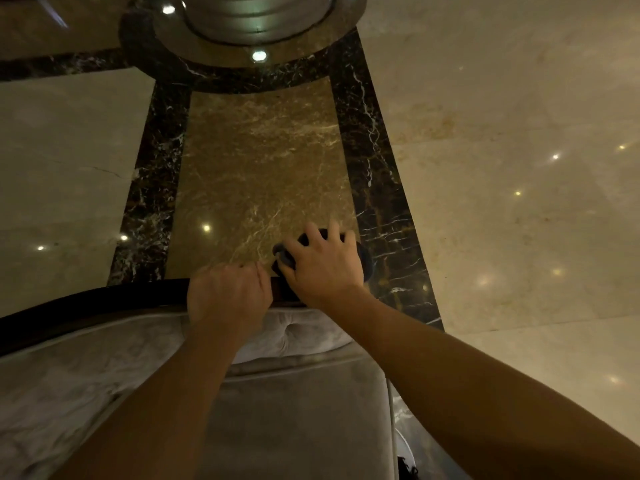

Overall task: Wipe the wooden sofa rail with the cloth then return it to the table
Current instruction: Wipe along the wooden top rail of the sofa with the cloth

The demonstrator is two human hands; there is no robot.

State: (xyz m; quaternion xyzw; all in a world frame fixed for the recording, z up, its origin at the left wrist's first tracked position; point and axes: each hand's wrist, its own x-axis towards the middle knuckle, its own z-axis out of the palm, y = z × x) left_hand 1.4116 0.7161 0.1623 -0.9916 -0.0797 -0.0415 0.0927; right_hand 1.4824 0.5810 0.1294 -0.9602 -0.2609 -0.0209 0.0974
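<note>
Head view looks steeply down over a sofa back onto a marble floor [502, 168]; both bare forearms reach forward from the bottom edge.

Right hand [323, 263] presses flat on a dark cloth [285, 258] at the wooden sofa rail [104, 299]; fingers spread, palm down, pinning the cloth rather than pinching it; cloth bulges out at the thumb side and past the fingertips on the far side; most of it is covered by the hand, so its full shape can't be told.

Left hand [228, 294] sits just beside the right one, curled into a loose fist over the rail's top edge; knuckles up, fingers wrapped forward over the rail; looks like it clasps the rail itself, nothing else seen in it.

Rail is a dark curved strip running from the left edge towards the hands; its right end is hidden under the hands and cloth.

Below the rail: grey tufted upholstery [304, 336] of the sofa back, one button dimple between the two forearms; grey seat cushion [294, 427] further down.

Floor beyond: brown veined slab between two black white-veined bands [152, 188]; cream tiles either side; ceiling light spots reflected in the polish; a round metallic base [256, 19] at top centre; picture is dim and slightly blurred.
</note>
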